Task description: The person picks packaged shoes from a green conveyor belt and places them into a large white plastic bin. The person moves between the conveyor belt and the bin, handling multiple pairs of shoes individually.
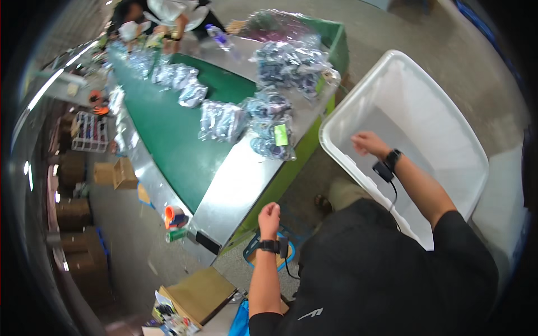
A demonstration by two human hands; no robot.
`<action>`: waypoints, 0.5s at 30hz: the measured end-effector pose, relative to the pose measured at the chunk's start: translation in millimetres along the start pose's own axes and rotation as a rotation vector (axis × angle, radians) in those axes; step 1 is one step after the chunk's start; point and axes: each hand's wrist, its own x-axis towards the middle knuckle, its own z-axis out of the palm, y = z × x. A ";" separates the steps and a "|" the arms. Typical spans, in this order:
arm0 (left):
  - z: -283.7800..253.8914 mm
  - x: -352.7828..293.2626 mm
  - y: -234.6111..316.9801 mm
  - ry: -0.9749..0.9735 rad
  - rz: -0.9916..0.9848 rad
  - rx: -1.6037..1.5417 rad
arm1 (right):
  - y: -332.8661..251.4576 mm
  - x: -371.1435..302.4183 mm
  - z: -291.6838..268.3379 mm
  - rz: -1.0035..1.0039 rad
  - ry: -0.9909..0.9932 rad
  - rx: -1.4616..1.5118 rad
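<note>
Left hand (269, 217): held near the right edge of the table (242, 173); fingers folded in, thumb against them; nothing seen gripped.
Right hand (371, 143): held over the mouth of the bin (440, 106), nearer its left rim; fingers loosely curled, how far closed cannot be told; no object made out.
Wrists: dark strap and small black box worn on each; cables trailed.
Stool (249, 256): blue-edged, low, partly hidden by the left forearm.
Carton (203, 297): brown, set near the table's near corner.
Bin: white, deep, stood right of the table, mouth up; walls and grey base exposed, so wide room is left inside the rim.
Gap: narrow floor strip (305, 185) left between rim and table side.
Table: bare steel run from near corner to bags (269, 131); these are piled along the right edge, one green-labelled bag close to the lip.
Belt (168, 134): green, crossed by a row of bags; bare surface on either side.
Tape roll (174, 213): orange, at the left steel edge.
Far end: co-worker (168, 17) seen by the bags, blurred.
</note>
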 end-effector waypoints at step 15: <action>19.8 188.2 101.3 -0.073 -0.265 -0.172 | -160.3 258.6 151.7 -0.262 0.199 -0.492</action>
